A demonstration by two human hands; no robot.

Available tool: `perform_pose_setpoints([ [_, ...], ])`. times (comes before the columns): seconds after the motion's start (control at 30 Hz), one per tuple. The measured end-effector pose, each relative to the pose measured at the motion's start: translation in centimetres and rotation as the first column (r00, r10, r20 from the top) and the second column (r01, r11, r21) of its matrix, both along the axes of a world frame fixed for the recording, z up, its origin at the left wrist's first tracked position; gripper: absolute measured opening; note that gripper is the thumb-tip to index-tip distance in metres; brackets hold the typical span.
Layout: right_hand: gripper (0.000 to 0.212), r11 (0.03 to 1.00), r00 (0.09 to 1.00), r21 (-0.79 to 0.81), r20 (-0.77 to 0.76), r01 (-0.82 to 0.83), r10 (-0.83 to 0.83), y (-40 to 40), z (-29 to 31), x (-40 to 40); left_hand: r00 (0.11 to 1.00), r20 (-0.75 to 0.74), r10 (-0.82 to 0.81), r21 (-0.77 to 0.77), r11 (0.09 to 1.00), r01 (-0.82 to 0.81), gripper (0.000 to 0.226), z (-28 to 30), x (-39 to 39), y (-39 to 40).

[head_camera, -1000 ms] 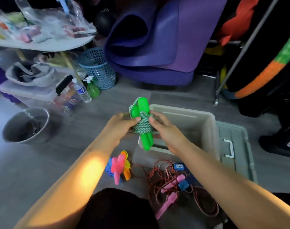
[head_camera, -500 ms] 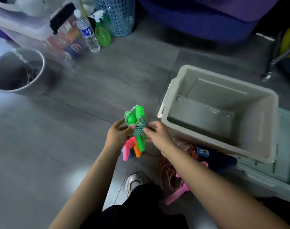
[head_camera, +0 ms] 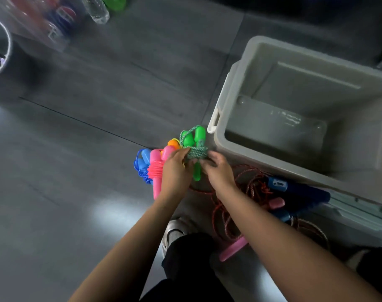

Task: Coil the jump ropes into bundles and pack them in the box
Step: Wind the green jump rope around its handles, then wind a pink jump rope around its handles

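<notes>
A green-handled jump rope bundle [head_camera: 196, 147], its speckled cord wound round both handles, hangs low over the floor just left of the grey plastic box [head_camera: 235, 101]. My left hand [head_camera: 174, 171] pinches the wound cord from the left and my right hand [head_camera: 218, 171] grips it from the right. Under my left hand lie bundled ropes: a pink one [head_camera: 156, 171], a blue one [head_camera: 141, 164] and an orange one [head_camera: 173, 143]. Loose red cord [head_camera: 253, 186] with pink handles [head_camera: 233, 249] and blue handles [head_camera: 278, 184] lies by the box's near wall. The box holds nothing.
The box lid [head_camera: 360, 212] lies beside the box at the right. A grey bucket [head_camera: 2, 51] stands at the far left, with bottles [head_camera: 97, 9] at the top edge. My shoe [head_camera: 174, 232] and dark trouser leg sit below the hands.
The camera has tilted down and closer. Both hands have lowered the green bundle from in front of the box to just above the bundled ropes on the floor.
</notes>
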State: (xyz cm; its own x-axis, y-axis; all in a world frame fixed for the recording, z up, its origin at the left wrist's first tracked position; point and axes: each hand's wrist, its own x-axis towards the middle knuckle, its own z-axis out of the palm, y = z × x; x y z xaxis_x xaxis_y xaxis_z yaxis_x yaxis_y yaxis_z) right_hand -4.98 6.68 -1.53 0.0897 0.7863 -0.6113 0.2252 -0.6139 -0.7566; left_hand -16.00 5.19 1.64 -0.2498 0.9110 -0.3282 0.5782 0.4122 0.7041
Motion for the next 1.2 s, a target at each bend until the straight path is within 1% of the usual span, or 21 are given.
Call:
perform_pose_setpoints([
  [0.1,0.041,0.995,0.996,-0.041,0.010,-0.087,0.088,0.5,0.1,0.3,0.993,-0.022,-0.120,-0.043,0.992,0.119,0.045,-1.0,0.4,0.0],
  [0.17,0.039,0.991,0.992,-0.071,-0.056,-0.116,0.112,0.0,-0.3,0.6,0.985,-0.028,-0.172,-0.061,0.984,0.170,0.048,-1.5,0.6,-0.4],
  [0.23,0.044,0.990,0.991,-0.116,-0.111,-0.085,0.072,-0.6,-1.2,1.1,0.983,-0.017,-0.184,-0.059,0.981,0.183,0.050,-1.8,0.6,-1.0],
  [0.3,0.041,0.990,0.981,-0.136,-0.193,-0.037,0.011,-1.1,-0.9,1.5,0.982,-0.030,-0.184,-0.047,0.982,0.183,0.050,-2.0,0.8,-1.8],
  [0.37,0.039,0.991,0.975,-0.134,-0.221,-0.010,-0.020,-1.6,0.1,2.2,0.979,-0.061,-0.196,-0.024,0.980,0.195,0.048,-2.1,1.3,-2.5],
  [0.47,0.038,0.997,0.986,-0.083,-0.164,0.001,-0.014,-2.8,1.2,4.1,0.974,-0.096,-0.205,0.012,0.978,0.207,0.042,-1.4,2.7,-3.3],
  [0.57,0.033,0.999,0.999,-0.035,-0.003,-0.040,0.040,-4.6,2.6,6.6,0.970,-0.050,-0.239,0.036,0.970,0.241,0.034,0.0,4.7,-4.0],
  [0.67,0.026,0.999,0.991,-0.036,0.133,-0.030,0.035,-7.4,3.4,9.4,0.949,-0.018,-0.315,-0.014,0.949,0.315,0.027,1.0,7.3,-4.7],
  [0.7,0.026,0.998,0.986,-0.062,0.168,-0.009,0.019,-8.4,3.5,10.3,0.930,-0.001,-0.368,-0.029,0.930,0.368,0.024,1.1,8.3,-5.0],
  [0.77,0.026,0.992,0.977,-0.125,0.215,0.016,0.011,-10.3,3.5,12.2,0.851,-0.003,-0.525,-0.091,0.848,0.523,0.024,1.1,9.9,-5.5],
  [0.8,0.025,0.990,0.974,-0.142,0.227,0.024,0.009,-11.1,3.4,13.2,0.790,-0.021,-0.613,-0.136,0.784,0.605,0.027,0.7,10.5,-5.8],
  [0.87,0.018,0.984,0.972,-0.159,0.234,0.074,-0.036,-12.5,3.0,14.7,0.613,-0.045,-0.789,-0.195,0.609,0.769,0.021,-0.7,11.1,-6.4],
  [0.9,0.015,0.978,0.970,-0.176,0.234,0.108,-0.065,-13.0,2.7,15.4,0.549,-0.015,-0.836,-0.228,0.537,0.812,0.019,-1.1,11.3,-6.8],
  [0.93,0.014,0.970,0.968,-0.200,0.233,0.137,-0.089,-13.5,2.5,15.9,0.466,0.015,-0.885,-0.295,0.441,0.847,0.018,-1.8,11.4,-7.3],
  [0.97,0.014,0.964,0.967,-0.220,0.234,0.150,-0.098,-13.8,2.3,16.2,0.429,0.041,-0.902,-0.341,0.391,0.855,0.015,-2.7,11.4,-7.7],
  [1.0,0.016,0.961,0.967,-0.234,0.238,0.150,-0.093,-14.1,2.1,16.5,0.398,0.068,-0.915,-0.346,0.353,0.869,0.013,-3.5,11.4,-7.9],
  [1.07,0.017,0.958,0.968,-0.246,0.236,0.144,-0.085,-14.5,1.5,16.7,0.414,0.173,-0.894,-0.376,0.329,0.866,0.023,-4.9,11.5,-7.9],
  [1.1,0.017,0.955,0.971,-0.258,0.225,0.142,-0.084,-14.6,1.2,16.6,0.447,0.235,-0.863,-0.386,0.339,0.858,0.029,-4.9,11.8,-7.8],
  [1.13,0.017,0.950,0.974,-0.282,0.211,0.137,-0.077,-14.8,1.0,16.6,0.446,0.248,-0.860,-0.372,0.340,0.864,0.033,-4.6,12.2,-8.0],
  [1.17,0.016,0.942,0.978,-0.309,0.195,0.132,-0.073,-14.8,0.8,16.5,0.458,0.308,-0.834,-0.347,0.350,0.870,0.034,-3.9,12.6,-8.0],
  [1.2,0.015,0.933,0.981,-0.333,0.178,0.137,-0.081,-14.9,0.7,16.3,0.502,0.355,-0.789,-0.352,0.384,0.853,0.031,-3.1,13.2,-8.1],
])
